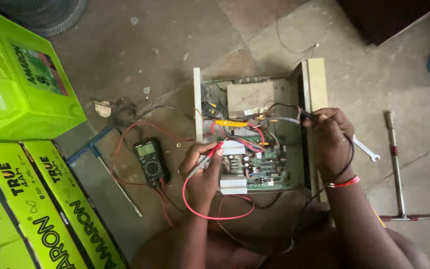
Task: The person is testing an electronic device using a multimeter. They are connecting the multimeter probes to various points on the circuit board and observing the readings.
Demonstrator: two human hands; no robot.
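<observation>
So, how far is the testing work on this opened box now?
Done: the metal case lies open and the multimeter is on the floor with its leads attached. In hand: the left hand holds the red probe at the circuit board; the right hand holds the black probe. Left: the cover is off.

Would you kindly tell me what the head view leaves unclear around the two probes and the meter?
- Red probe tip: too small to see which board part it touches.
- Black probe tip: hidden by the right hand.
- Multimeter display: too small to make out.
- Left hand: covers the case's edge beneath it.
</observation>
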